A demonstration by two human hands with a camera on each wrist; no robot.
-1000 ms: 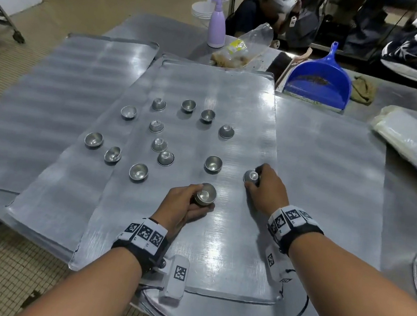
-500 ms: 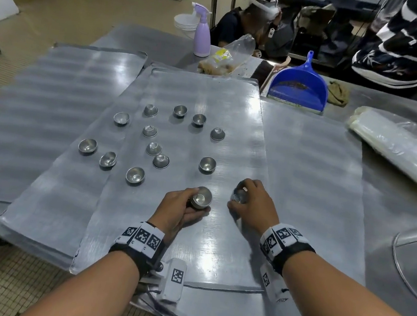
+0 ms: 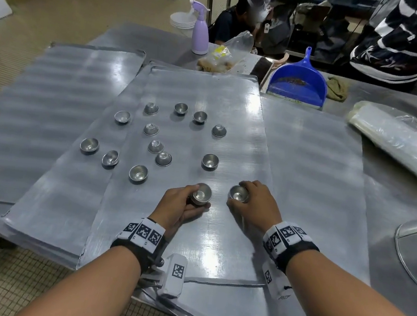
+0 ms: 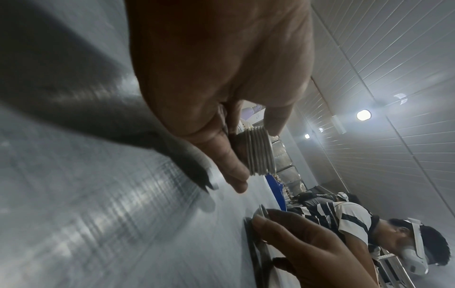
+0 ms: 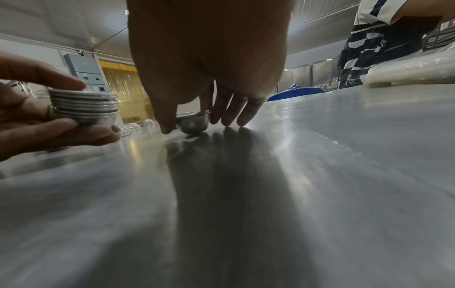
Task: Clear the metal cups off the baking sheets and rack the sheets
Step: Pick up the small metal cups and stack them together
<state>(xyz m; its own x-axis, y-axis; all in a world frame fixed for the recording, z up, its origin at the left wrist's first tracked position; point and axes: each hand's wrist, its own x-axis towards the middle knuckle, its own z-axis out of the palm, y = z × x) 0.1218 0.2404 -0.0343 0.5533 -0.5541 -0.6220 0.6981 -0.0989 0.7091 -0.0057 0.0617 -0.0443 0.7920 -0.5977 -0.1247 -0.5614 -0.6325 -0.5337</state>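
While the left hand (image 3: 180, 204) keeps its grip curled round a nested stack of small shiny metal cups (image 5: 83, 108), the right hand (image 3: 254, 204) has dragged a single round steel cup (image 3: 238, 193) back toward it, fingers pinching the rim, cup still touching the top baking sheet (image 3: 209, 93). A second ago that cup sat further up the sheet. Next comes nesting, probably. Twelve loose cups (image 3: 210, 161) remain.

A purple spray bottle (image 3: 200, 35) is standing at the table's (image 3: 403, 195) far edge, with a clear plastic bag (image 3: 227, 53) lying just beside it. A blue dustpan (image 3: 299, 82) is resting farther right, and a wrapped plastic bundle (image 3: 398, 143) is lying near the right edge.
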